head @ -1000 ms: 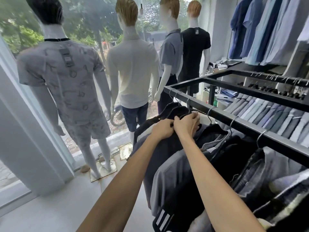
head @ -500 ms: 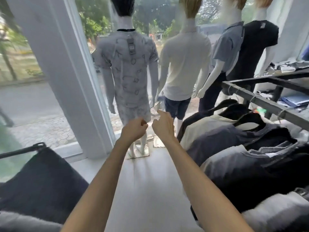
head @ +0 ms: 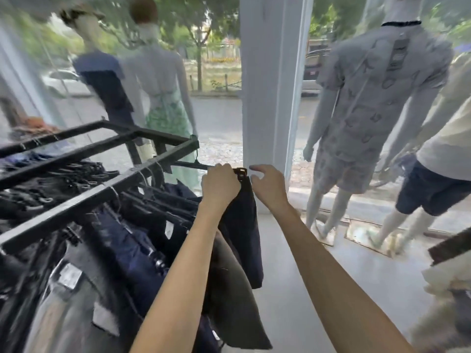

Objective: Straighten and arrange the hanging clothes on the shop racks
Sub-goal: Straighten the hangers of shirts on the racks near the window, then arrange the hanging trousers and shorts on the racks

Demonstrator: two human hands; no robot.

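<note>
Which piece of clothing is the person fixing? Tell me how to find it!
Find the white pillar between the windows, then the black rack left of it. At the rack's end nearest the pillar hangs a dark navy garment, its top gripped by the left hand. Unlike its neighbours, it sticks out past the rack.

Both arms reach forward, left hand [head: 220, 186] gripping a hanger [head: 241, 172], right hand [head: 268, 185] relaxed just beside.

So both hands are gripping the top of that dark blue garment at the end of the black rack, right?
Not quite. In the head view only the left hand grips the top of the dark blue garment at the end of the black rack; the right hand is open just beside it, holding nothing.
</note>
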